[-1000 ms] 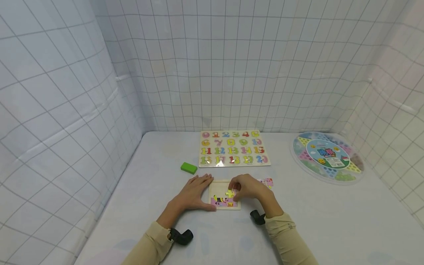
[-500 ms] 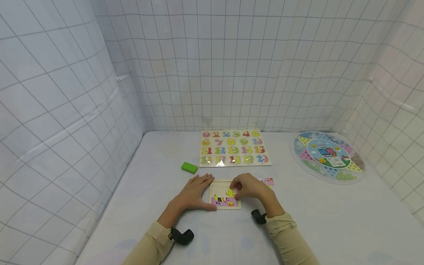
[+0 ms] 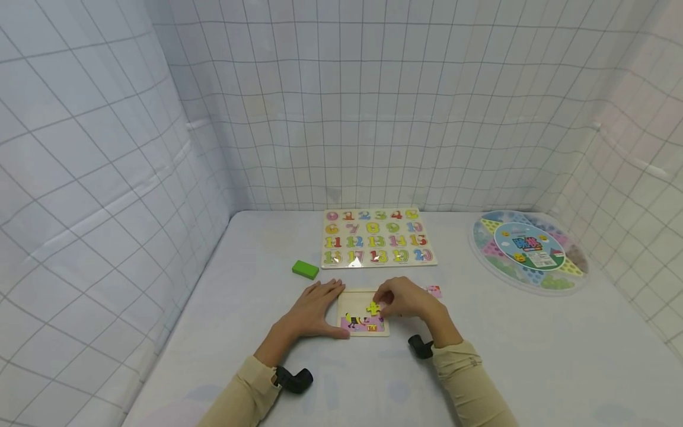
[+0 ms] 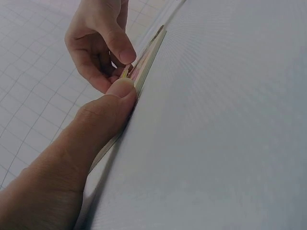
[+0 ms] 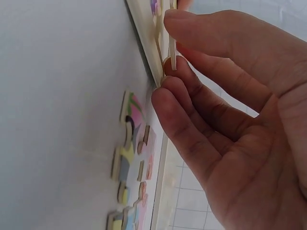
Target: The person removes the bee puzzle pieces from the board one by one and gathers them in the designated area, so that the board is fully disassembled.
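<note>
A small square wooden puzzle tray [image 3: 349,300] lies on the table, with pieces showing a bee on pink along its near side. My left hand [image 3: 311,311] spans the tray's left side, thumb at the near edge and fingers reaching the far left corner. In the left wrist view its thumb [image 4: 122,91] rests on the rim. Over the tray's right part, my right hand [image 3: 404,298] pinches a yellow puzzle piece [image 3: 373,308] between thumb and fingers. That piece appears edge-on in the right wrist view, tilted close over the rim.
Several loose puzzle pieces [image 5: 124,158] lie beside the tray, partly behind my right hand in the head view. Farther back is a number board [image 3: 379,238]. A green block [image 3: 305,270] sits at left, a round game board [image 3: 528,249] at right. Grid-patterned curtains enclose the table.
My right hand has shifted slightly right, and the yellow piece with it, turning a little and now standing out more clearly from the tray. My left hand keeps its place.
</note>
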The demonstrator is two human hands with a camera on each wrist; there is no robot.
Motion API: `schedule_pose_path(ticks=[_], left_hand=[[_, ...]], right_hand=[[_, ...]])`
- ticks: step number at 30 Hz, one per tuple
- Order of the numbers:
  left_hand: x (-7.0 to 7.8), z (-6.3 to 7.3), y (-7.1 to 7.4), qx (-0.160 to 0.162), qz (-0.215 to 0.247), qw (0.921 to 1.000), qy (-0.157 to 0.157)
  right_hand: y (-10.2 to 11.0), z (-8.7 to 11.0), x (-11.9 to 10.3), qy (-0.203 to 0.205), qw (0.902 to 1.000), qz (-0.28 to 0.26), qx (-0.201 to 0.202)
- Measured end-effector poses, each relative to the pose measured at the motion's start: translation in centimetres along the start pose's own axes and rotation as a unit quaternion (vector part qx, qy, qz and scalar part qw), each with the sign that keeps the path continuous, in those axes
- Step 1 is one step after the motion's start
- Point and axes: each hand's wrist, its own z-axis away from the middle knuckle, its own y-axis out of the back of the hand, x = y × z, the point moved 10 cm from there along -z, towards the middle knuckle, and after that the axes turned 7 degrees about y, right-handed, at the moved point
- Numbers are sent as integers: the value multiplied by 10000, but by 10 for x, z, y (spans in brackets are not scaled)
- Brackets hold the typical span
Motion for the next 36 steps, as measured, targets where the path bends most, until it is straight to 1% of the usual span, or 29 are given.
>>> schedule_pose_path(ticks=[3,9,12,16,25,31,36], left_hand=[[0,0,0,-32,18,10000,20],[2,1,3,-38,53,10000,-28],[3,1,4,33,23,10000,-68],[3,1,5,82,64,9999,-100],[1,0,1,49,48,10000,-41],[-1,0,1,46,53,10000,-32],[0,0,1,63,72,9999,-56]], right_hand=[[2,2,2,-21,10000,58,41],[11,11,7,179,9996,149,152],[18,19,15,174,9995,125,211],[26,32,33,30,9996,164,241],[53,62,60,55,9981,320,524],[66,76,76,-60,9975,343,611],[72,83,83,-177,9968,461,634]])
